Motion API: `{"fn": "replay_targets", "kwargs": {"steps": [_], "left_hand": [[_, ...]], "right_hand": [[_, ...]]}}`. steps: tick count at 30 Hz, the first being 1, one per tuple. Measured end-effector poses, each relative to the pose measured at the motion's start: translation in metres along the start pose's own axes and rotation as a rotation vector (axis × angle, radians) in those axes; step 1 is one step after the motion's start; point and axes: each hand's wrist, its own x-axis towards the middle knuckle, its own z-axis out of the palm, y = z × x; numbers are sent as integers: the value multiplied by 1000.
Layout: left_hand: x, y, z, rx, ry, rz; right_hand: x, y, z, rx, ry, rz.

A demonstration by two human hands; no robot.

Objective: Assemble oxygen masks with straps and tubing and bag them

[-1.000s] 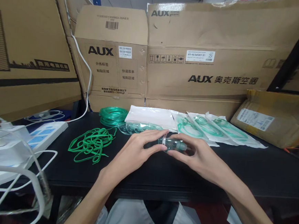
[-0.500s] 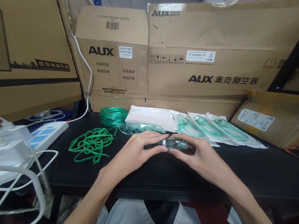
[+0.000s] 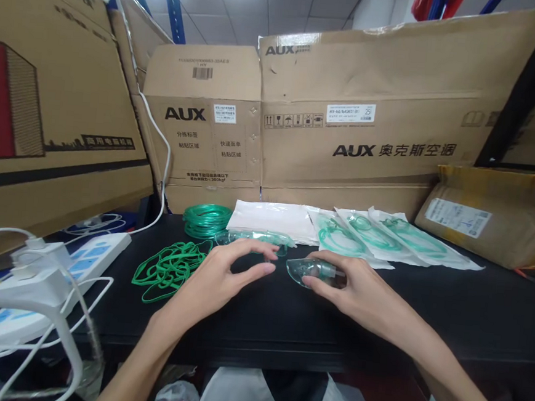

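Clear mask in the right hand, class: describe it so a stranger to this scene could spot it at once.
In front of the large AUX carton is the black tabletop; over it, the right hand grips the clear mask, curved rim toward the left hand. Unlike the clear masks lying behind, it's held.

Held mask (image 3: 296, 271) partly hidden, left carton (image 3: 75, 80) cropped
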Motion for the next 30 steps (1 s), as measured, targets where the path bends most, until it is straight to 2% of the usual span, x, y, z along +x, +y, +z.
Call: {"fn": "replay_targets", "kwargs": {"steps": [4, 8, 15, 19, 22, 24, 27, 30], "left_hand": [[-28, -18, -18, 155, -75, -75], [-53, -34, -21, 287, -154, -137], [-68, -47, -25, 389, -146, -221], [-73, -48, -29, 419, -133, -222], [-68, -38, -28, 416, -116, -192], [-56, -29, -25, 412, -94, -158], [-25, -21, -19, 426, -40, -83], [13, -26, -12, 465, 9, 19]], "right_hand": [[0, 1, -1, -10, -4, 31], [0, 4, 3, -32, -24, 54], [3, 8, 4, -30, -46, 17], [4, 19, 0, -13, 21, -82], [9, 32, -5, 0, 81, -92], [16, 41, -8, 24, 114, -64], [34, 50, -13, 12, 128, -70], [58, 50, -14, -43, 121, -114]]}}
